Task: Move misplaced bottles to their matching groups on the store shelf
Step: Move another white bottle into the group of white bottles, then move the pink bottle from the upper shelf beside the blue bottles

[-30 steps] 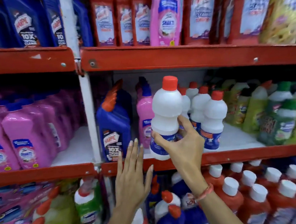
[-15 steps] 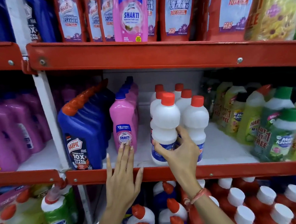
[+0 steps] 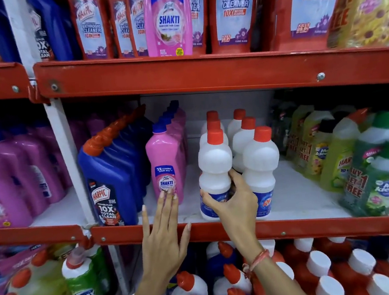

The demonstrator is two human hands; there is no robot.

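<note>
Placement step in hand. Right hand (image 3: 232,203) is clamped round the white bottle (image 3: 215,174), standing at the shelf (image 3: 221,235) front among matching white bottles. Left hand (image 3: 163,233) is spread flat, fingertips touching the pink bottle (image 3: 166,169). Next move likely calls for release.

**Both arms raised, right hand gripping, left hand flat**

I see both bare forearms reaching up and forward from the bottom of the view. My right hand (image 3: 233,203) is curled in a grasp, thumb pointing left, fingers wrapped round the far side, wrist bent slightly back with a pinkish thread band on it. My left hand (image 3: 164,236) is spread open, palm away, fingers straight and pointing up, thumb splayed right.
</note>
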